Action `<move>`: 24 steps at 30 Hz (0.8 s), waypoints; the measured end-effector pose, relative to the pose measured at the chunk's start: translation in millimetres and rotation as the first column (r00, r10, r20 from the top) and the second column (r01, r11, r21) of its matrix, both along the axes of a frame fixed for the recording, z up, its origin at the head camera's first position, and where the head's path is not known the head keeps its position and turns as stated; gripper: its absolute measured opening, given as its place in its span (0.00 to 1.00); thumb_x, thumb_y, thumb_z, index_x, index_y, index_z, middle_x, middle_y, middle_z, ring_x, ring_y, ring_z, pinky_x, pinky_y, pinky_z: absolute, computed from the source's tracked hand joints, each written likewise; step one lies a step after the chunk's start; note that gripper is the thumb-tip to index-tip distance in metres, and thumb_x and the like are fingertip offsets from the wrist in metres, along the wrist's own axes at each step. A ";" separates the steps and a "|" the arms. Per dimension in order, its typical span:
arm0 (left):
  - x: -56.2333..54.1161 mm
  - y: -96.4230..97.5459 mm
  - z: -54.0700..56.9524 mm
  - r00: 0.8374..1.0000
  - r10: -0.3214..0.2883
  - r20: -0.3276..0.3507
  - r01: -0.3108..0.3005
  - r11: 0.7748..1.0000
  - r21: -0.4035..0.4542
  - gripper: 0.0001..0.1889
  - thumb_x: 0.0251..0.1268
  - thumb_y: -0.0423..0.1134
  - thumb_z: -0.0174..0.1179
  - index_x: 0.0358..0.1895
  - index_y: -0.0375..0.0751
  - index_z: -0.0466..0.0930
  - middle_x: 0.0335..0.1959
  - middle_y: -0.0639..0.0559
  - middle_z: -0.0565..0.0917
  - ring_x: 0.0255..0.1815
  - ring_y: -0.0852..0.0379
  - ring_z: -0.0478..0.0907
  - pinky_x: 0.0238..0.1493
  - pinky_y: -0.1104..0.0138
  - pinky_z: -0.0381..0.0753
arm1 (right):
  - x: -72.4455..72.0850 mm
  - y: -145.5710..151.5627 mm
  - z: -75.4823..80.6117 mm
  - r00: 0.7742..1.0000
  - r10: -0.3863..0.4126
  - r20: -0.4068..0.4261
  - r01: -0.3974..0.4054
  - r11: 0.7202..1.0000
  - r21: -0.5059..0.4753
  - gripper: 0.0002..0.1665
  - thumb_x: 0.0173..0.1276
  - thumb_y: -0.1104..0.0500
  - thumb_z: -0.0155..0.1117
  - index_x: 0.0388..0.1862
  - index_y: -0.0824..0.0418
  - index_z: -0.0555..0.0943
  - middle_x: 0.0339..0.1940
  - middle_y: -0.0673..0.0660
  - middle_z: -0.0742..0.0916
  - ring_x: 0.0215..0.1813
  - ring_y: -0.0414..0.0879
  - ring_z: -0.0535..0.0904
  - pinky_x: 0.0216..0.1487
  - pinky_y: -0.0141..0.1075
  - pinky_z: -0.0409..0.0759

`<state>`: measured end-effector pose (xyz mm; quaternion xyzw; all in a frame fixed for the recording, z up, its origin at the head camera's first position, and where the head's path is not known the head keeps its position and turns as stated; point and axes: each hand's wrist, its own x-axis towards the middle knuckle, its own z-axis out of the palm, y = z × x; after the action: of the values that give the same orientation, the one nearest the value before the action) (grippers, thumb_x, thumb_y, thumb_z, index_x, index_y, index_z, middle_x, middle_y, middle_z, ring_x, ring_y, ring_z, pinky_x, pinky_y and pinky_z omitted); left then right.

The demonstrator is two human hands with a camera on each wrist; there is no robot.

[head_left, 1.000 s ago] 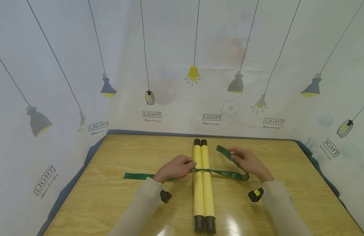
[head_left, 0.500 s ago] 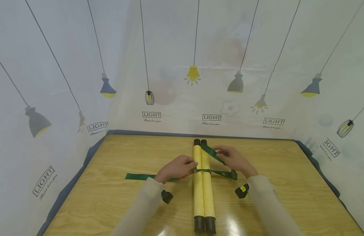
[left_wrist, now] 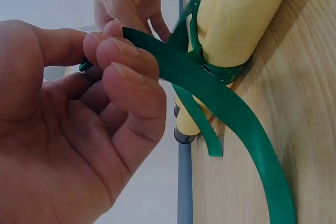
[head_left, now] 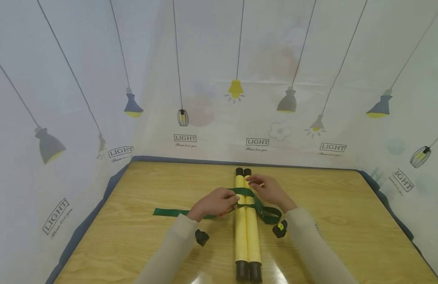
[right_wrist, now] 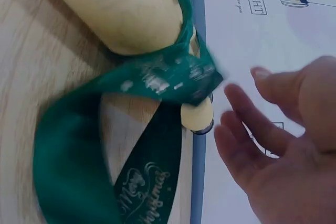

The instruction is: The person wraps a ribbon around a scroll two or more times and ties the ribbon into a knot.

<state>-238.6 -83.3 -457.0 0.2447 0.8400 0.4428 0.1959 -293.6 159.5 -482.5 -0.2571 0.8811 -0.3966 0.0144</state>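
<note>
Two yellow rolls (head_left: 246, 232) with black end caps (head_left: 248, 271) lie side by side on the table, wrapped at mid-length by a green ribbon (head_left: 246, 205). My left hand (head_left: 213, 203) is at their left side. In the left wrist view its thumb and index finger pinch one length of the ribbon (left_wrist: 210, 85), which trails down to the table. My right hand (head_left: 275, 194) hovers over the far part of the rolls. Its thumb and fingers are apart, holding nothing. The other ribbon length loops at the right and crosses over both rolls; white lettering (right_wrist: 149, 195) shows on it.
The wooden table (head_left: 162, 244) ends at a blue-grey edge (head_left: 190, 161) below a white backdrop (head_left: 204, 79) printed with lamps. Black wrist cameras (head_left: 202, 237) hang under both sleeves (head_left: 307, 232).
My right hand has moved left toward the rolls and let go of the ribbon, whose free end now lies across them. My left hand keeps its pinch, nearly still.
</note>
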 end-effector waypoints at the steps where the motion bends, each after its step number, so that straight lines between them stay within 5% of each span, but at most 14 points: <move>1: 0.1 0.3 -0.1 1.000 0.001 0.000 -0.001 1.000 0.000 0.22 0.85 0.44 0.45 0.44 0.28 0.83 0.10 0.57 0.70 0.10 0.61 0.64 0.22 0.67 0.71 | 0.5 0.6 -0.5 1.000 -0.023 -0.013 0.023 1.000 -0.002 0.16 0.79 0.64 0.56 0.61 0.66 0.81 0.56 0.65 0.88 0.55 0.59 0.85 0.55 0.52 0.84; 11: 0.3 2.4 2.9 0.999 0.028 0.044 -0.029 0.999 0.015 0.22 0.85 0.44 0.45 0.43 0.28 0.82 0.11 0.56 0.69 0.11 0.60 0.64 0.20 0.66 0.70 | 12.3 5.9 10.7 0.996 -0.086 -0.023 0.086 0.996 -0.003 0.15 0.79 0.59 0.60 0.59 0.64 0.82 0.53 0.62 0.89 0.50 0.55 0.85 0.49 0.48 0.84; 24: -5.8 4.7 5.6 0.995 0.031 0.095 -0.037 0.997 0.061 0.23 0.85 0.45 0.44 0.46 0.27 0.81 0.13 0.55 0.69 0.13 0.59 0.63 0.19 0.65 0.68 | 42.1 -3.4 30.2 0.989 0.145 0.004 -0.145 0.989 0.020 0.19 0.76 0.53 0.65 0.62 0.56 0.83 0.45 0.52 0.88 0.45 0.45 0.84 0.45 0.36 0.84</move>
<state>-244.4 -78.6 -451.4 0.2153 0.8196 0.4834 0.2198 -251.5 156.1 -452.4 -0.3199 0.8640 -0.3860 0.0468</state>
